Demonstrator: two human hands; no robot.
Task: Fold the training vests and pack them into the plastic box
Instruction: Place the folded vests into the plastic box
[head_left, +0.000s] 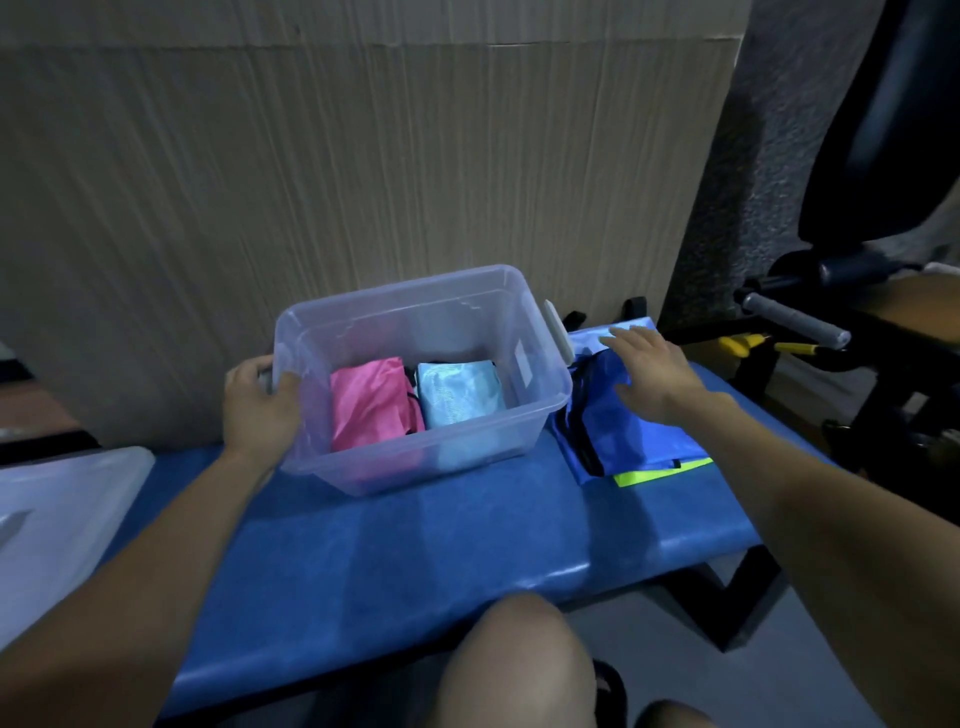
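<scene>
A tall sheet of brown cardboard (363, 182) stands right behind the long blue padded bench (415, 561), and black gym equipment with a grey handle (795, 319) sits off to the right. A clear plastic lid (57, 525) lies at the left end of the bench. The see-through plastic box (415, 462) stands on the bench near the middle, with its open top up and its long side running left to right, turned a little. Inside it, a folded pink vest (371, 402) and a folded light blue vest (457, 392) lie side by side on the bottom. The left hand (260, 402) grips the box's left end, with the thumb curled over the rim. Just beside the box on the right, a dark blue vest (631, 434) with black trim lies flat, on top of a bright yellow-green vest (662, 473) that peeks out at the near edge. The right hand (652, 371) is over the dark blue vest, fingers straight and spread, holding nothing. A bare knee (514, 665) shows in front of the bench.
</scene>
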